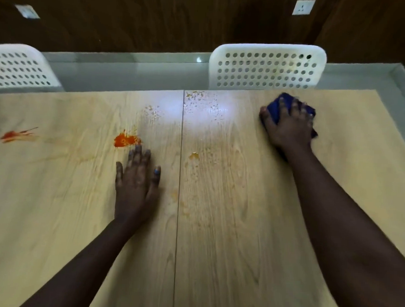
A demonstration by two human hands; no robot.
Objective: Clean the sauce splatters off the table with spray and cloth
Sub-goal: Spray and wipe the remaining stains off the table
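No writing or brand can be read anywhere. On the pale wood-grain table (pixel 217 223), the right hand (pixel 288 127) is spread over a crumpled dark blue cloth (pixel 276 106), fingers curled down gripping it, arm stretched forward toward the table's far edge. The left hand (pixel 136 180) lies flat, fingers straight, palm down, holding nothing. An orange-red sauce splatter (pixel 126 140) sits just beyond the left hand's fingertips; another red smear (pixel 14 136) lies well to its left.
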